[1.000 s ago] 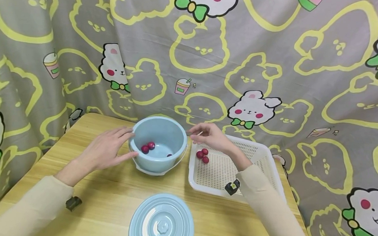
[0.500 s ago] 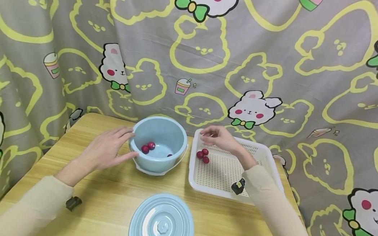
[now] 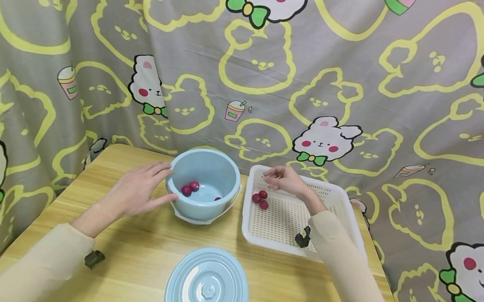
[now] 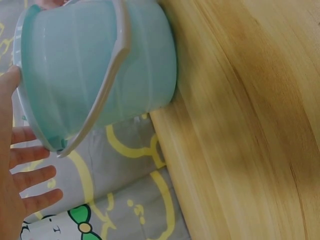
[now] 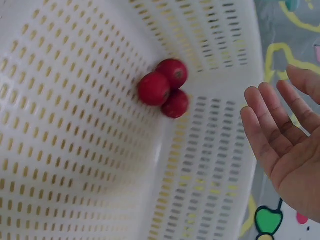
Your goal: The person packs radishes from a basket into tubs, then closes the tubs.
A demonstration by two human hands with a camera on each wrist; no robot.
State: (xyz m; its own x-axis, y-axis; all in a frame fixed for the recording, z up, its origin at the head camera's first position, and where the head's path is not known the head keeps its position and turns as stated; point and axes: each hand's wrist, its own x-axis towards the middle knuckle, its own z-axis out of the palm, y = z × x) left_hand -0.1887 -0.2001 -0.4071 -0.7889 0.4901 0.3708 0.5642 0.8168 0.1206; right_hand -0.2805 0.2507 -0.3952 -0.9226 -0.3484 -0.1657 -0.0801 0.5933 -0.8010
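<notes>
A pale, wood-grained desk (image 3: 143, 260) stands before a grey curtain (image 3: 258, 55) that fills the background, its cloth printed with yellow animal outlines, white rabbit-like faces with green bows, and pink drink cups. The curtain falls in soft folds at the left, and shadows of the arms lie on the grain.

On the desk a light blue bucket (image 3: 198, 210) stands upright, with a white slotted basket (image 3: 267, 244) just to its right and a round blue lid (image 3: 208, 290) lying nearer the person, knob up. The person wears cream sleeves (image 3: 48, 261).

The left hand (image 3: 137, 191) is spread, its thumb and fingers against the bucket's rim. The right hand (image 3: 285, 179) is loosely spread over the far left part of the basket, holding nothing.

Only the head view looks into the bucket, where two red fruits (image 3: 187, 191) lie together and another is mostly hidden by the near rim. It alone shows the lid. The left wrist view gives the bucket's outer wall and its pale handle (image 4: 107, 82) hanging aslant across it. The right wrist view brings out the basket's rows of slots and the three plums (image 5: 153, 89) touching one another in a corner, dark marks showing on their skins.
</notes>
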